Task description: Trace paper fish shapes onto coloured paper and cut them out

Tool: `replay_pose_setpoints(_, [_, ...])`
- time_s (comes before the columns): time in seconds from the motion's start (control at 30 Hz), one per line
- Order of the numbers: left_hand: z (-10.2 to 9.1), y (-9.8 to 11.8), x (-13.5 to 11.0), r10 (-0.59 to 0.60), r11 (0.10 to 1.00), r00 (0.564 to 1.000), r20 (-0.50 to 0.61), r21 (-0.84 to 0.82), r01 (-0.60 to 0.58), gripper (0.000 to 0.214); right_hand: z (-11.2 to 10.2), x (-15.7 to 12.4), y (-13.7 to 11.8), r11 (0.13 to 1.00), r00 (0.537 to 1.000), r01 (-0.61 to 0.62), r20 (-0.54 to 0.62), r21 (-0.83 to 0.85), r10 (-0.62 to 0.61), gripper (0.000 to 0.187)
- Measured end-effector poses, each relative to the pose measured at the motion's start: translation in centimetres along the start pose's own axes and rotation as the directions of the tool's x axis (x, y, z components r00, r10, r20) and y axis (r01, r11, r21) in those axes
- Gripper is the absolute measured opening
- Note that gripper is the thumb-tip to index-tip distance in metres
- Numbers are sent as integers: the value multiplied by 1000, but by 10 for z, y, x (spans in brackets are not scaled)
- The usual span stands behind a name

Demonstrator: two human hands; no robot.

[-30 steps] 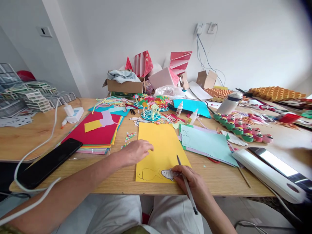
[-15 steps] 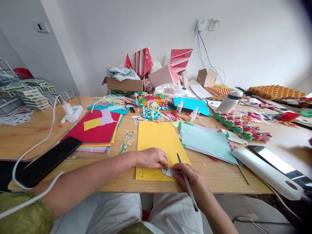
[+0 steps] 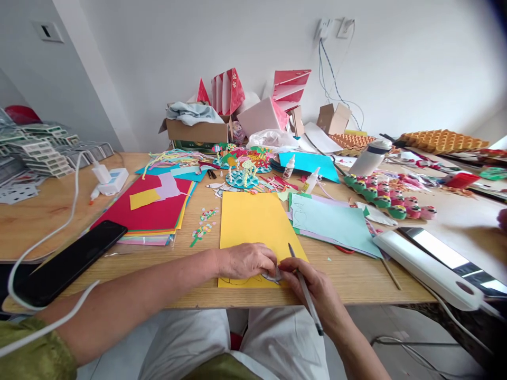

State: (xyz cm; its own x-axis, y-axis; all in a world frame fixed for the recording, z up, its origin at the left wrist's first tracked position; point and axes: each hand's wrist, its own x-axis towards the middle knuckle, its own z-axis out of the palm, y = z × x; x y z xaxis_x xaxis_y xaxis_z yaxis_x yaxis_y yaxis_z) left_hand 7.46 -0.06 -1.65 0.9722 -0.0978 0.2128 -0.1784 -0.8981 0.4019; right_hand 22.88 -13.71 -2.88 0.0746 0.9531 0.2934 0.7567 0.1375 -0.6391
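A sheet of yellow paper lies on the table in front of me, with a fish outline drawn near its bottom edge. My left hand rests over this sheet, its bent fingers closed on a small white paper fish cutout. They hide much of the cutout. From the right, my right hand holds a pen between thumb and fingers, the pen's upper end pointing down toward my lap. The right thumb and fingertips also meet the cutout's right edge.
Left of the sheet are paper scraps, stacked colored paper and a black phone. Light green paper lies right, near a white device. Behind stand glue bottles and paper crafts. Another person's hand shows far right.
My left hand has shifted slightly right and now covers more of the fish cutout and drawn outline. The right hand still holds the pen. The whole view has tilted a little.
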Motion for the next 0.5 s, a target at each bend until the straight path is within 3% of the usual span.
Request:
replay_pose_setpoints(0.1, [0,1,1,-3,1000,1000,-24,-9,3,14,-9,-5,0,990,992,-67,-96,126,79,30])
replay_pose_setpoints(0.2, [-3,2,4,-8,1000,1000,-13,-17,8,11,-24,-9,-1,978,987,-34,-146,205,65,35])
replay_pose_setpoints(0.37, [-8,3,11,2,1000,1000,13,-29,-2,7,-44,-9,-8,965,995,-73,88,252,53,27])
replay_pose_setpoints(0.5, [-10,1,13,11,999,999,39,-42,-10,5,-43,-1,-15,971,973,-128,215,202,83,18])
